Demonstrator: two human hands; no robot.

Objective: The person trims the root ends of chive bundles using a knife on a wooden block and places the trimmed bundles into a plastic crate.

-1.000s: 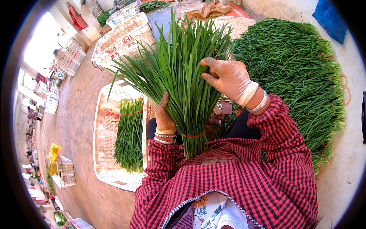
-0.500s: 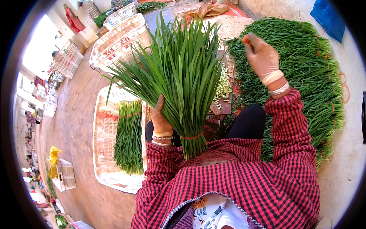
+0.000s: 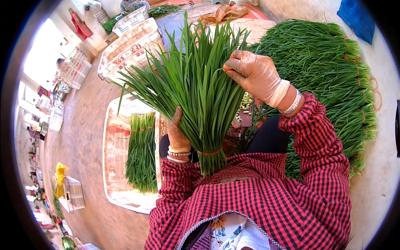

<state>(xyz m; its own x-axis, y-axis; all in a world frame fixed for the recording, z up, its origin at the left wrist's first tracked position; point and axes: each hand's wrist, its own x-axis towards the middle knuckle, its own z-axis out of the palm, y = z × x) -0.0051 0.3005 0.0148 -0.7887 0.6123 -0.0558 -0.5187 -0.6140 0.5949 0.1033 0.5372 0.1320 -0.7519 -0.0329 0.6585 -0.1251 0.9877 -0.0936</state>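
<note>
My left hand (image 3: 178,132) is wrapped round the side of a large bunch of garlic chives (image 3: 200,100), leaves fanned upward. A red rubber band (image 3: 210,152) ties the bunch low down, close to my lap. My right hand (image 3: 254,75), in a thin, stained glove, pinches at the leaf ends on the bunch's right side. One leaf blade bends toward those fingertips; its tip is hidden by them. Behind the bunch, cut pale stem pieces (image 3: 246,102) lie on a dark board, partly covered.
To the right lies a big pile of banded chive bunches (image 3: 329,83). At left a white plastic crate (image 3: 114,166) holds another bundle (image 3: 141,162). More crates (image 3: 133,50) stand beyond it, and a blue bag (image 3: 357,21) is at the upper right.
My right hand has moved left and down from above the pile to the bunch's leaf ends. My left hand keeps its grip on the bunch.
</note>
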